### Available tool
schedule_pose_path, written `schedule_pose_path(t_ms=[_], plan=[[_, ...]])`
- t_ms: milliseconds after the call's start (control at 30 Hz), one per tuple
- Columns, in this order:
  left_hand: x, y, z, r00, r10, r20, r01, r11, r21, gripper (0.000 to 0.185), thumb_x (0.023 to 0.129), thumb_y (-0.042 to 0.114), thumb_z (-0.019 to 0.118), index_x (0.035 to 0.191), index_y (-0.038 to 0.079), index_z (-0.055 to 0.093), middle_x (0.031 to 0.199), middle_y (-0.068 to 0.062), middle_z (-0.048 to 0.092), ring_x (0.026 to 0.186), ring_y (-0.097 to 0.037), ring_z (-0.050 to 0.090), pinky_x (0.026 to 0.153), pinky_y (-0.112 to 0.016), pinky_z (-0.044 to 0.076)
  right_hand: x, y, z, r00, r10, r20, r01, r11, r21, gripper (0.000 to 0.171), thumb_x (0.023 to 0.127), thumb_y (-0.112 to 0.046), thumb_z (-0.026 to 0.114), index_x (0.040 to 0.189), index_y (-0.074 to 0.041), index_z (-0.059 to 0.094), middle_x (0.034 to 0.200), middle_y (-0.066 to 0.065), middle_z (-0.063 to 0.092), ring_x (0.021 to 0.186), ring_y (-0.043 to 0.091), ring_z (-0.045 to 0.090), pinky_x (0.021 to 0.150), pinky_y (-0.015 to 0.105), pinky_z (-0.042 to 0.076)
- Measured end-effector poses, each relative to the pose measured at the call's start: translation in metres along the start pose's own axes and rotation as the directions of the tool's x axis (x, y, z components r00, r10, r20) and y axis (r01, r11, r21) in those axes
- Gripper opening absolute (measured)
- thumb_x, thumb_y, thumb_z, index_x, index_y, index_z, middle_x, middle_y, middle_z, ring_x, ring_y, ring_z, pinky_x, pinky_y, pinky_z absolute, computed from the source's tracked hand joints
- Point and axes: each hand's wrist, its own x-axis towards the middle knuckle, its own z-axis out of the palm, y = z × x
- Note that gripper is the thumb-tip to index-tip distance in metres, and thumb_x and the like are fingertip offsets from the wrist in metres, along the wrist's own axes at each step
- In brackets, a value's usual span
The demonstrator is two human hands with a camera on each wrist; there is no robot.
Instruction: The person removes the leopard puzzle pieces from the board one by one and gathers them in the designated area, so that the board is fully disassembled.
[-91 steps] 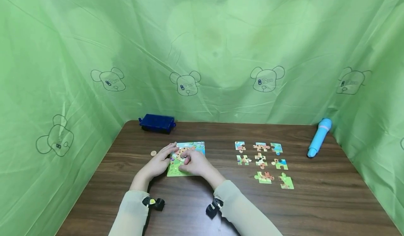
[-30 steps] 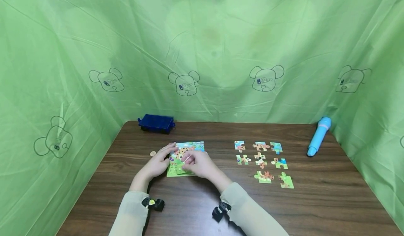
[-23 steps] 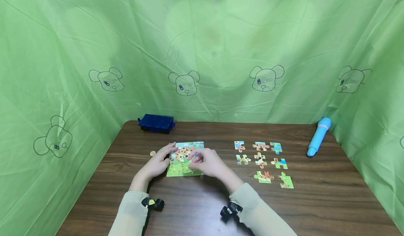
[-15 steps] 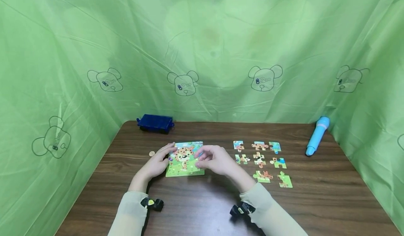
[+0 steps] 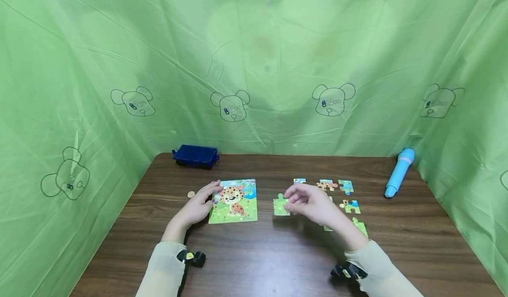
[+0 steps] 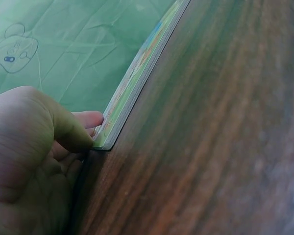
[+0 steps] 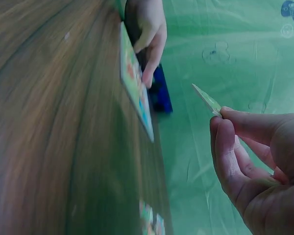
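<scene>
My right hand point(image 5: 307, 203) pinches a green jigsaw piece point(image 5: 281, 205) between thumb and fingertips, holding it up off the table to the right of the puzzle board. In the right wrist view the piece point(image 7: 206, 100) is seen nearly edge-on at the fingertips. A square puzzle board point(image 5: 242, 206) with a spotted leopard cub picture lies flat at centre-left. Along its left edge rests my left hand point(image 5: 193, 206), fingers extended. The left wrist view shows the left thumb point(image 6: 71, 129) at the near corner of the board point(image 6: 132, 83).
Several loose jigsaw pieces point(image 5: 346, 186) lie in rows on the right, partly hidden by my right hand and forearm. A blue toy microphone point(image 5: 400, 173) lies at the far right. A dark blue box point(image 5: 196, 155) stands at the back left, and a small round disc point(image 5: 191, 194) lies left of the board.
My right hand has moved right from over the board, carrying the green jigsaw piece. The whole leopard picture now shows. My left hand has stayed at the board's left edge.
</scene>
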Motion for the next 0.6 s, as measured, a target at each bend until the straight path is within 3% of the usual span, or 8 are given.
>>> schedule_pose_path(t_ms=[100,267,433,600], plan=[[0.0,0.0,0.0,1.0,0.002,-0.002,-0.002,1.0,0.005,0.056,0.105,-0.007,0.048,0.159,0.005,0.056,0.178,-0.01,0.032,0.167,-0.035,0.018,0.132,-0.062,0.017,-0.012,0.007,-0.011,0.999,0.028,-0.016,-0.029,0.999,-0.014,0.023,0.093,-0.008,0.086,0.114,-0.005,0.077,0.096,0.009,0.076,0.082,0.025,0.076,0.076,0.048,0.066],[0.0,0.001,0.0,1.0,0.0,-0.004,0.0,1.0,0.001,0.056,0.105,-0.007,0.048,0.159,0.005,0.056,0.178,-0.01,0.032,0.167,-0.036,0.018,0.132,-0.063,0.018,-0.025,0.02,-0.021,0.999,0.047,-0.013,-0.048,0.997,-0.061,0.019,0.094,-0.007,0.086,0.111,-0.006,0.078,0.094,0.007,0.077,0.08,0.022,0.076,0.07,0.04,0.066],[0.0,0.002,0.001,1.0,0.007,0.003,-0.007,1.0,0.001,0.056,0.105,-0.007,0.048,0.159,0.004,0.056,0.178,-0.011,0.032,0.167,-0.036,0.018,0.132,-0.063,0.018,-0.031,0.036,-0.026,0.998,0.069,-0.012,-0.07,0.991,-0.118,0.017,0.094,-0.006,0.085,0.109,-0.006,0.077,0.09,0.003,0.076,0.076,0.017,0.074,0.06,0.033,0.061],[0.001,0.001,0.001,1.0,0.001,0.0,-0.001,1.0,-0.001,0.056,0.105,-0.007,0.048,0.159,0.005,0.056,0.178,-0.01,0.032,0.167,-0.035,0.018,0.132,-0.063,0.017,-0.032,0.046,-0.03,0.997,0.077,-0.002,-0.076,0.985,-0.152,0.017,0.092,-0.007,0.087,0.105,-0.006,0.077,0.088,0.001,0.075,0.074,0.016,0.072,0.061,0.031,0.061]])
